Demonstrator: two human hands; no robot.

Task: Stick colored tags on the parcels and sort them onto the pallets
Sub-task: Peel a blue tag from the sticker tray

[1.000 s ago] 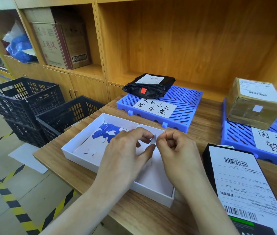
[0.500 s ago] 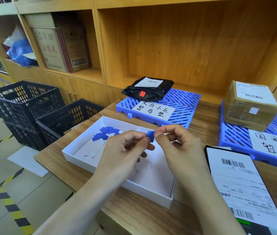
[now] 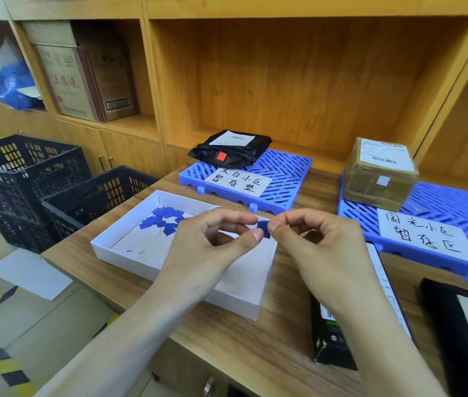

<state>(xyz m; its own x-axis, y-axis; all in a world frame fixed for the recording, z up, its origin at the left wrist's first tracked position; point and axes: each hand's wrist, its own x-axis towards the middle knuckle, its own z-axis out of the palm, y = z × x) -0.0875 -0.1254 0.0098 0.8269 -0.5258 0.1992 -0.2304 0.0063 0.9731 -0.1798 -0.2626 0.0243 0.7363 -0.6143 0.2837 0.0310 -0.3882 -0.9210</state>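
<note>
Small blue square tag [image 3: 263, 228] sits pinched between both hands, held in the air above the right half of the shallow white cardboard tray [image 3: 124, 255] on the wooden tabletop [image 3: 255, 348]. Left hand [image 3: 207, 247]: thumb and forefinger pressed together on the tag's left edge. Right hand [image 3: 321, 247]: thumb and forefinger pressed on its right edge, other fingers curled under. Looks like the backing is being peeled, tho no backing strip can be made out.

Key relation for the next move: the black flat parcel with white shipping label [image 3: 338, 336] lies near and right of the grip, directly under the right forearm, long axis running near-to-far. Right hand is nearer, so it likely carries the tag down and back to it. Rest of the loose blue tags [image 3: 161, 220] lie far-left in the tray.

Vs 0.5 s ago: tag already blue-side-out then, hands in much the same pinch, now raised a bit and spread slightly; view has shifted. Vs 1.0 s ago: the piece in the pinch showed whitish, no blue visible.
</note>
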